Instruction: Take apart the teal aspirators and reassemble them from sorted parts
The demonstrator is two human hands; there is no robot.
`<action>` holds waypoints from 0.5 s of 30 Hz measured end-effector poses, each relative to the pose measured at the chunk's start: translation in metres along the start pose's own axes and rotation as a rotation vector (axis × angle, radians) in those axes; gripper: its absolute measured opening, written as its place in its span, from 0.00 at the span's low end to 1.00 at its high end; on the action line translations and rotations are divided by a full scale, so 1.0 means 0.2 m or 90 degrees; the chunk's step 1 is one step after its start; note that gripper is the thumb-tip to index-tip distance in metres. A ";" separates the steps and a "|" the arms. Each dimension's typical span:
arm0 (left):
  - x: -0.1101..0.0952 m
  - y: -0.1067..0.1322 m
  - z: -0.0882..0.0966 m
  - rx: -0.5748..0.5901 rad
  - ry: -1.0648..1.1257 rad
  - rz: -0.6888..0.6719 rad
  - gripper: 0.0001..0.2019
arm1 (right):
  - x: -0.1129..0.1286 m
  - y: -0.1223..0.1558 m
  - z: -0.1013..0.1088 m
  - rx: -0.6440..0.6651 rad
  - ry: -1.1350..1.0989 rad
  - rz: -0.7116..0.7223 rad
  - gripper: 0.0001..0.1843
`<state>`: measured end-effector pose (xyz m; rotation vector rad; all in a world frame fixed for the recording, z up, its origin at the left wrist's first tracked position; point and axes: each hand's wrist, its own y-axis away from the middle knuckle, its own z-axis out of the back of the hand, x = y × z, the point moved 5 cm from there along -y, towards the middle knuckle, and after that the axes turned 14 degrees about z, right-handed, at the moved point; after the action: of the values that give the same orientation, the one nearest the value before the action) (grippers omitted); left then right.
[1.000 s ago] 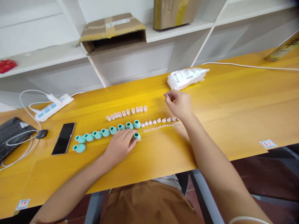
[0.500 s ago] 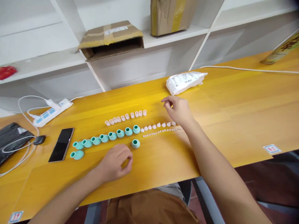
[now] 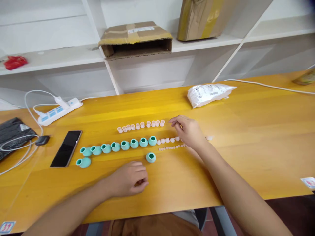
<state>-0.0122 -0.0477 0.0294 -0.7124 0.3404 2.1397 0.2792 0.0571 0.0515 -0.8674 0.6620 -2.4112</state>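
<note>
Loosely curled and closed, my left hand (image 3: 133,179) rests on the table near its front edge, with nothing visible in it. Just beyond it stands a single teal rubber bulb (image 3: 151,157), its round opening facing up. My right hand (image 3: 188,129) hovers with fingers stretched leftward, beside the last small translucent cup (image 3: 162,123) of a row of several; I see nothing in its grasp. Several more teal bulbs (image 3: 125,145) line up left of centre. Rows of small pale caps (image 3: 167,140) and tiny pale discs (image 3: 169,148) run partly under my right wrist, which hides some.
A phone (image 3: 66,149), a power strip (image 3: 60,112) with white cables and a black package (image 3: 12,137) occupy the left side. Behind my right hand lies a white plastic bag (image 3: 210,94). An open cardboard box (image 3: 136,36) juts from the shelf above the table.
My right hand has come down and nearer to the end of the cup row. The left hand stays near the lone bulb. My view has shifted left, so things appear farther right.
</note>
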 end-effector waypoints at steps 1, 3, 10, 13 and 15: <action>0.00 0.00 0.01 0.000 -0.003 0.003 0.10 | 0.00 0.01 -0.01 -0.006 -0.002 -0.009 0.14; 0.01 0.01 0.01 0.000 -0.008 0.007 0.10 | -0.02 0.01 -0.02 -0.024 -0.005 -0.039 0.11; 0.01 0.00 0.00 0.003 -0.011 -0.002 0.11 | -0.08 0.03 0.09 -0.129 0.057 -0.148 0.25; 0.01 0.00 0.00 0.003 -0.011 -0.004 0.11 | -0.04 0.04 0.13 -0.160 0.073 -0.151 0.31; 0.01 0.01 0.00 0.002 -0.012 -0.005 0.11 | -0.02 0.04 0.13 -0.162 0.055 -0.140 0.32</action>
<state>-0.0138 -0.0472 0.0290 -0.6897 0.3310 2.1369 0.3020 0.0473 0.0630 -0.9851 0.9682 -2.6097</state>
